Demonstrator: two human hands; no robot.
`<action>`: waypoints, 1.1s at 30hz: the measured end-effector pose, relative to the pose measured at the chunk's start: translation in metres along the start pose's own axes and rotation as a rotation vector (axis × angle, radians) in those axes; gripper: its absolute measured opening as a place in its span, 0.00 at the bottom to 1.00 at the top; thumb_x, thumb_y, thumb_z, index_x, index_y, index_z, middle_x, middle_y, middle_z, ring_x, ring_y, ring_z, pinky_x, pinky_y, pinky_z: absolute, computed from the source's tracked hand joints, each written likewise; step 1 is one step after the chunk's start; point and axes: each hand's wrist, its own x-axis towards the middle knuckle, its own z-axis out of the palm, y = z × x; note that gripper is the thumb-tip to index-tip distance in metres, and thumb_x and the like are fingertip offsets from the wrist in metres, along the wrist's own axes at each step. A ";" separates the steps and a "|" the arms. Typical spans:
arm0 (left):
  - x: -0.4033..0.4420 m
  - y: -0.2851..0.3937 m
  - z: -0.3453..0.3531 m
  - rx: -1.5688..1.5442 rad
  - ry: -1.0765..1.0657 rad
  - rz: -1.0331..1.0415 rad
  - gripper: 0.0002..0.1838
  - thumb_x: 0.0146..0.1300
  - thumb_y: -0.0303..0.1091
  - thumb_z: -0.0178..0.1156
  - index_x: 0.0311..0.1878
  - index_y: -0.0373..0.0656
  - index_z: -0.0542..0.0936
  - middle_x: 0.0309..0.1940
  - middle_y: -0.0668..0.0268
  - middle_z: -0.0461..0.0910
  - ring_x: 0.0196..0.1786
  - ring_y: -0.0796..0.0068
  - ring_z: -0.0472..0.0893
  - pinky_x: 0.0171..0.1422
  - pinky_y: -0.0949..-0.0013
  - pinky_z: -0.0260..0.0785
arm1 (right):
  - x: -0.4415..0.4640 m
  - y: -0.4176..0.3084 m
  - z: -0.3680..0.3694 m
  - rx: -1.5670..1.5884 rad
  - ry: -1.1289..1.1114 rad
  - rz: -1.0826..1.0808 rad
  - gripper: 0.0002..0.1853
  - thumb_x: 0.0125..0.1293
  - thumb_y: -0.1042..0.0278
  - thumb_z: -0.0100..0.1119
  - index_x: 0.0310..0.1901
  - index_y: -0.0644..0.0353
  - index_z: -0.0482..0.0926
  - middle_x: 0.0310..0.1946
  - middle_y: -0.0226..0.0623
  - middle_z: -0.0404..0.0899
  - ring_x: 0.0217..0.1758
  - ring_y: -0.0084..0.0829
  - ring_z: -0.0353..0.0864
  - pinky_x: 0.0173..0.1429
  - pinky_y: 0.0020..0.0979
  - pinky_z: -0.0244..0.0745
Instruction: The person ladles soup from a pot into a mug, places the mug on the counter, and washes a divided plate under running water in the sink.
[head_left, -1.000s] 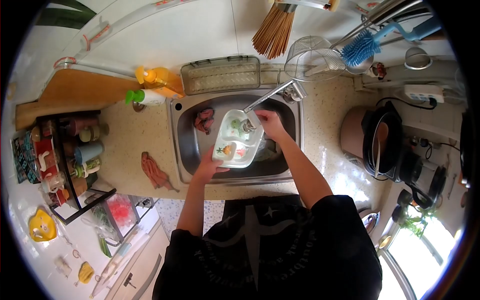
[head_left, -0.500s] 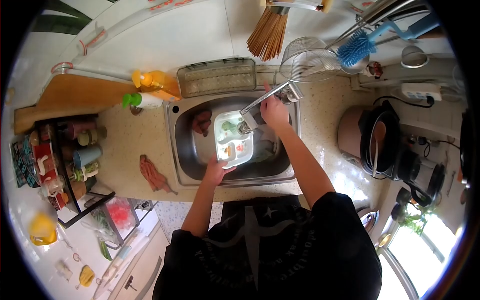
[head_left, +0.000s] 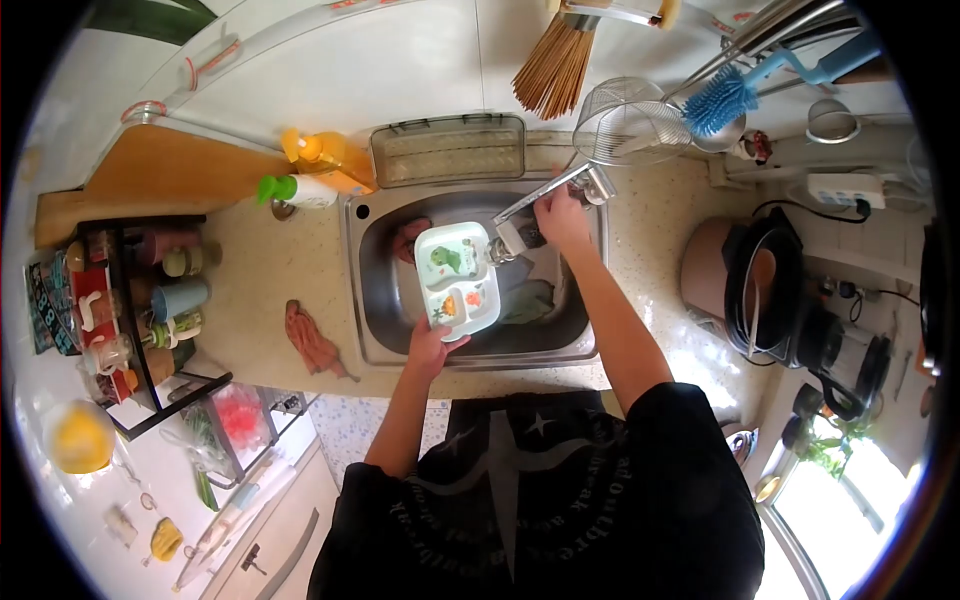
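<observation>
A pale divided plate [head_left: 483, 318] with green, orange and red cartoon pictures is tilted over the sink. Gripping its lower edge is my left hand [head_left: 430, 347], thumb on the front. Just right of the plate, the chrome faucet [head_left: 525, 205] reaches over the basin. My right hand [head_left: 565, 222] is closed at the faucet's base, its fingertips partly behind the metal. Inside the steel sink [head_left: 385, 310] lie a reddish-brown cloth [head_left: 409, 240] at the left and a greyish-green cloth [head_left: 528, 301] at the right.
Orange [head_left: 335, 160] and white pump bottles [head_left: 305, 190] stand behind the sink, beside a clear rack [head_left: 448, 150]. A pink rag [head_left: 312, 340] lies on the left counter. A wire strainer [head_left: 630, 120] hangs above; a cooker [head_left: 715, 265] sits at right.
The plate has moved left, out from under the faucet, in my left hand. My right index finger, stretched up beside the faucet before, is now curled. The whole view has shifted slightly.
</observation>
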 end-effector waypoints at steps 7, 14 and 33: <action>-0.011 0.000 0.010 0.017 0.072 0.032 0.33 0.61 0.14 0.48 0.71 0.41 0.63 0.65 0.54 0.73 0.64 0.49 0.79 0.60 0.39 0.81 | -0.115 0.028 0.044 -0.032 -0.285 -0.290 0.15 0.65 0.65 0.57 0.52 0.54 0.82 0.46 0.49 0.84 0.47 0.54 0.84 0.51 0.51 0.81; -0.019 -0.003 0.021 0.047 0.118 0.095 0.30 0.63 0.16 0.48 0.70 0.41 0.66 0.63 0.56 0.74 0.61 0.53 0.80 0.58 0.46 0.83 | -0.186 0.006 0.074 0.284 -0.289 -0.425 0.19 0.61 0.69 0.65 0.55 0.56 0.81 0.50 0.47 0.82 0.53 0.50 0.81 0.58 0.43 0.78; -0.023 -0.042 0.022 0.339 0.369 0.518 0.32 0.63 0.21 0.56 0.73 0.41 0.68 0.56 0.61 0.78 0.47 0.75 0.80 0.48 0.72 0.77 | -0.174 -0.095 0.077 0.618 -0.515 0.113 0.32 0.61 0.53 0.70 0.62 0.66 0.78 0.53 0.48 0.85 0.57 0.38 0.84 0.61 0.36 0.77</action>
